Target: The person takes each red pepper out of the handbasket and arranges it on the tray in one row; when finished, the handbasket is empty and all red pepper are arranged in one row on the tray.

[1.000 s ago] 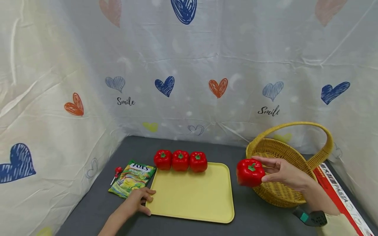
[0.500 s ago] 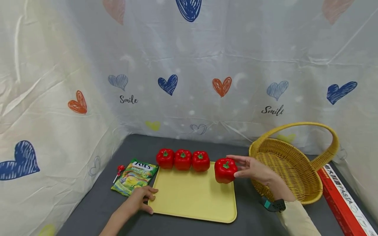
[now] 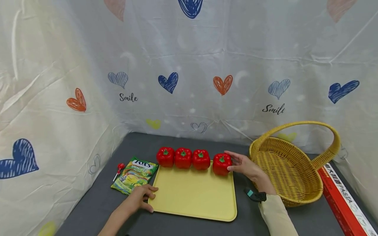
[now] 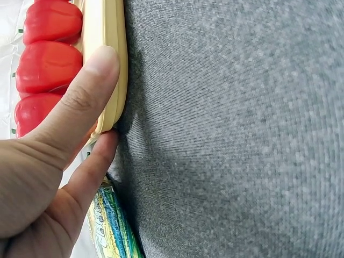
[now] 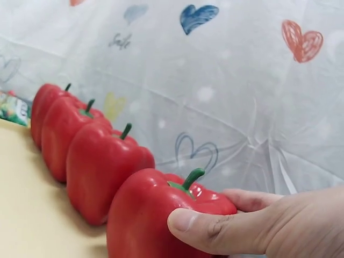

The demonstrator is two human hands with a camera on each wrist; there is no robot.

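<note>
A yellow tray [image 3: 195, 196] lies on the grey tabletop. Three red peppers [image 3: 183, 158] stand in a row along its far edge. A fourth red pepper [image 3: 221, 164] [image 5: 156, 220] stands at the tray's far right corner, and my right hand [image 3: 240, 164] [image 5: 236, 226] holds it between thumb and fingers. My left hand [image 3: 141, 196] [image 4: 70, 140] pinches the tray's near left edge [image 4: 110, 64], thumb on top and a finger under the rim.
A woven yellow basket [image 3: 290, 170] with a tall handle stands right of the tray. A candy packet [image 3: 133, 175] and a lollipop [image 3: 118, 170] lie left of it. A red pasta box [image 3: 344, 203] runs along the right edge. Heart-printed sheets wall in the table.
My right hand carried the fourth pepper leftward from in front of the basket and lowered it onto the tray's far right corner. The left hand kept its hold on the tray.
</note>
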